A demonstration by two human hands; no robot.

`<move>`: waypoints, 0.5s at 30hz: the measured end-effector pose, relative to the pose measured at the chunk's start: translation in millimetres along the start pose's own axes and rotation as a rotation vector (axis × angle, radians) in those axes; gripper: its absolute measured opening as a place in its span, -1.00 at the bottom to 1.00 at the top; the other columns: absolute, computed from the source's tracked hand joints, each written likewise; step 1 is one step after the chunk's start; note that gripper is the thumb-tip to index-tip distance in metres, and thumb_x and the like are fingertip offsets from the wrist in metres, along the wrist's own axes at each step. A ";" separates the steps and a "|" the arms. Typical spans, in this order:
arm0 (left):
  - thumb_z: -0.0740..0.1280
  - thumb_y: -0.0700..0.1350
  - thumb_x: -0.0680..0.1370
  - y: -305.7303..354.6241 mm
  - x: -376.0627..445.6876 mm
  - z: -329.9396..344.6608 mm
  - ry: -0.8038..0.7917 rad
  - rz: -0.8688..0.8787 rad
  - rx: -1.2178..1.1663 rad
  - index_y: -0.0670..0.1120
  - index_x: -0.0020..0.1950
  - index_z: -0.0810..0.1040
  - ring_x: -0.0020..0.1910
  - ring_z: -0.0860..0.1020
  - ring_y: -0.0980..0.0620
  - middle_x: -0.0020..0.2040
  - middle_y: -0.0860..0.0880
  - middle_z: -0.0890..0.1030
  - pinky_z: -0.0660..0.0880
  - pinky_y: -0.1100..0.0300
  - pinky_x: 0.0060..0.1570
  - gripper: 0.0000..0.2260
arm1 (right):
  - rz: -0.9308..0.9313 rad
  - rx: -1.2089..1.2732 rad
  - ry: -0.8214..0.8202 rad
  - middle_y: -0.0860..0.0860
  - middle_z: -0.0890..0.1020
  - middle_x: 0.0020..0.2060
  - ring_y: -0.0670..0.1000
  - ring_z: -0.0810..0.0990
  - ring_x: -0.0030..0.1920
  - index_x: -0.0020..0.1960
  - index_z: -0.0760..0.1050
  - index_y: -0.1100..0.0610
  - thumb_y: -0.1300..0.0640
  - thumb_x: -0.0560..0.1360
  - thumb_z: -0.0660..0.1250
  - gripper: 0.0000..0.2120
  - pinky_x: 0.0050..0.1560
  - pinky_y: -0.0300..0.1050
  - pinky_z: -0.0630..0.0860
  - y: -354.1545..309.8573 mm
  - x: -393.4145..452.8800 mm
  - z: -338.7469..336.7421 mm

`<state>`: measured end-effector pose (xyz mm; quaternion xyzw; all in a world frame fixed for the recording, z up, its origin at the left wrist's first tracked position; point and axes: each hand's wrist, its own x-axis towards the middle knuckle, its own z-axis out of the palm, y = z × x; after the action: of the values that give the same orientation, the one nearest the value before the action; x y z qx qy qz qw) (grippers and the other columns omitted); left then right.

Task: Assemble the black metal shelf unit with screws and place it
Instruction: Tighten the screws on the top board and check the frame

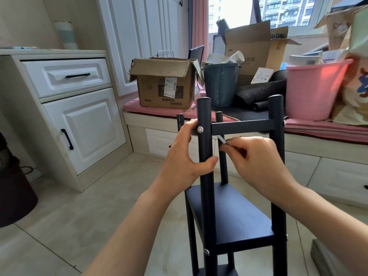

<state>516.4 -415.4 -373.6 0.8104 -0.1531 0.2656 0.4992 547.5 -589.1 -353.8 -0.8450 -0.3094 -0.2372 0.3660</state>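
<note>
The black metal shelf unit (235,218) stands upright on the tiled floor (83,212) right in front of me, its near-left post (205,148) rising between my two arms. My left hand (187,156) is wrapped round that post, thumb pressed to its front, fingers reaching beside a silver screw (200,128) where the top crossbar (243,126) meets it. My right hand (258,156) is closed in a pinch on a small metal tool (223,140) just under the crossbar; I cannot tell what kind. Behind the unit, a window seat holds a cardboard box (165,82), a grey bucket (221,84) and a pink tub (314,88). A white cabinet (75,116) stands to the left. The unit's feet are cut off by the bottom edge, and the far posts are partly hidden behind the near ones
</note>
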 end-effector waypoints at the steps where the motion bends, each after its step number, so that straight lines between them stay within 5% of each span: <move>1: 0.46 -0.09 0.39 -0.3 0.0 0.0 -0.002 -0.001 -0.002 0.22 0.36 0.30 0.34 0.44 0.14 0.28 0.14 0.49 0.27 0.47 0.24 -0.39 | -0.025 -0.036 0.014 -0.09 0.49 -0.50 -0.08 0.45 -0.43 -0.19 0.67 0.20 0.22 0.54 0.39 -0.84 -0.30 -0.36 0.34 -0.1 0.2 0.4; 5: 0.46 -0.09 0.39 -0.6 0.3 -0.2 0.004 -0.002 -0.003 0.22 0.35 0.30 0.33 0.45 0.13 0.29 0.12 0.50 0.27 0.47 0.25 -0.39 | -0.102 -0.136 0.084 0.00 0.46 -0.49 0.06 0.38 -0.42 -0.30 0.58 0.27 0.25 0.54 0.39 -0.76 -0.31 -0.06 0.35 -1.3 -0.1 4.7; 15: 0.46 -0.10 0.39 -2.6 1.7 -0.9 0.019 0.005 0.004 0.22 0.35 0.31 0.32 0.45 0.11 0.28 0.11 0.50 0.28 0.49 0.23 -0.40 | -0.114 -0.104 0.113 -0.03 0.46 -0.44 0.03 0.38 -0.39 -0.23 0.62 0.26 0.26 0.53 0.40 -0.83 -0.29 -0.14 0.33 3.1 -0.8 19.1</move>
<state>518.9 -413.4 -374.2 0.8087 -0.1497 0.2746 0.4982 552.4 -576.4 -367.7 -0.8291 -0.3230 -0.3208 0.3246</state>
